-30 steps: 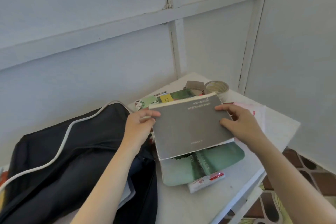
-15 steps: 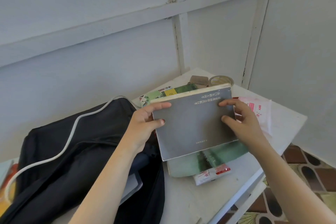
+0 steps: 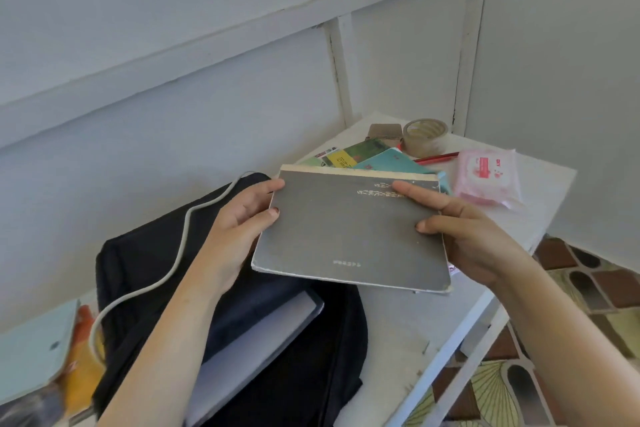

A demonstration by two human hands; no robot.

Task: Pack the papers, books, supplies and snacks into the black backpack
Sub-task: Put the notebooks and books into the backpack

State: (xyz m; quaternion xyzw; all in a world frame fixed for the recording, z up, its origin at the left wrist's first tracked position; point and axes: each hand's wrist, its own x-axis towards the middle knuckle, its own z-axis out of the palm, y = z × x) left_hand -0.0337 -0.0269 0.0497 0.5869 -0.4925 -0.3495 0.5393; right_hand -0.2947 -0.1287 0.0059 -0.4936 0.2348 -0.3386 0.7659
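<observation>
1. The step in hand looks like packing a book: the grey book (image 3: 349, 229) is held flat and clear of the counter (image 3: 408, 329), its near-left corner hanging over the mouth of the black backpack (image 3: 145, 253).
2. Both grips are clamped on it. The left hand (image 3: 242, 218) pinches the left edge with the thumb on the cover, and the right hand (image 3: 464, 229) holds the right edge with thumb and forefinger on top (the fingers beneath are hidden).
3. The next move probably calls for tipping the book's leading edge down and sliding it left into the opening, alongside what is already there.
4. The backpack lies on its side, open toward the viewer, with a white cable (image 3: 180, 246) draped across it. Inside sits a pale flat slab (image 3: 270, 333), either papers or a folder; I cannot tell which.
5. Unpacked on the counter beyond the book lie a teal notebook (image 3: 391, 161), some green and yellow packets (image 3: 346, 156), a tape roll (image 3: 425, 137), a red pen (image 3: 436, 158) and a pink wipes pack (image 3: 485, 177).
</observation>
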